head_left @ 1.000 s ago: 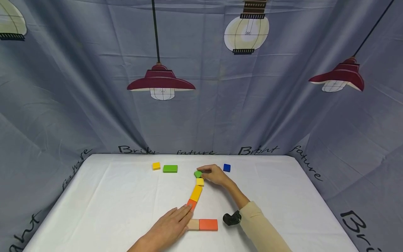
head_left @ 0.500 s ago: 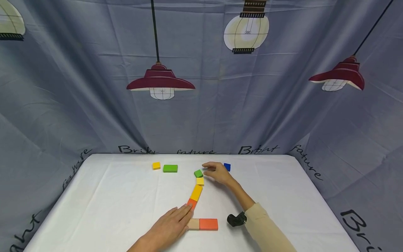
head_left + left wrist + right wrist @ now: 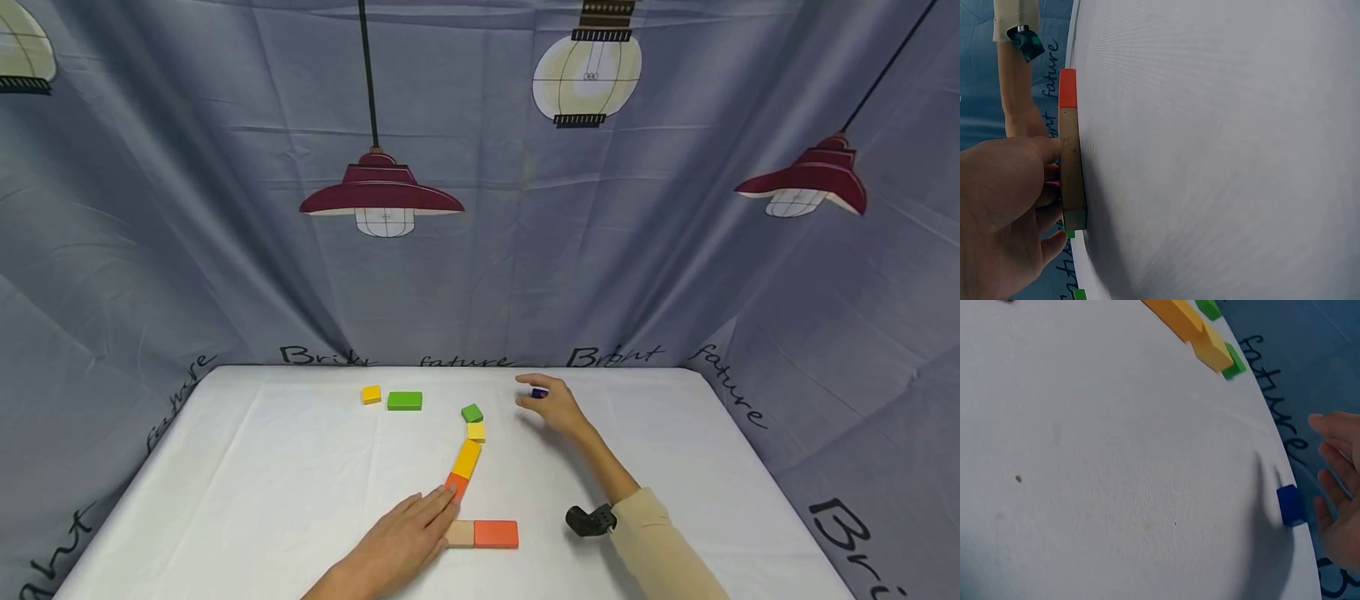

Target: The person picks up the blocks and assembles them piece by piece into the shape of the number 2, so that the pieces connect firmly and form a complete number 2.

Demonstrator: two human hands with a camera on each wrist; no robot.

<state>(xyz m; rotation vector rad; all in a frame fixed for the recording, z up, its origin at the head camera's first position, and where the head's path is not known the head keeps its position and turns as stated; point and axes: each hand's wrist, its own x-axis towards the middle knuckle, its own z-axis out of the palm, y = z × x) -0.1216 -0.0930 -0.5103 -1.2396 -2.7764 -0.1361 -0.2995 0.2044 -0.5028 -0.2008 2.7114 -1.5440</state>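
Observation:
Flat on the table lies my left hand (image 3: 401, 533), fingers straight, their tips on an orange block (image 3: 456, 483) and the palm side over a plain wooden block (image 3: 461, 533). A red-orange block (image 3: 496, 534) abuts the wooden one, also in the left wrist view. From the fingertips a bent row runs away: a yellow block (image 3: 467, 458), a pale yellow block (image 3: 476, 432) and a small green block (image 3: 472, 413). My right hand (image 3: 558, 406) hovers by a blue block (image 3: 1291, 505) near the far edge, thumb and fingers apart, a gap showing in the right wrist view.
A longer green block (image 3: 405, 401) and a small yellow block (image 3: 371, 394) lie at the far left of the row. A black wrist camera (image 3: 591, 521) sits on the right forearm. A grey-blue curtain (image 3: 480, 283) hangs behind the white table (image 3: 247, 483).
My right hand has let go of the small green block and moved right to the blue one. That green block has turned slightly. The left hand has stayed put.

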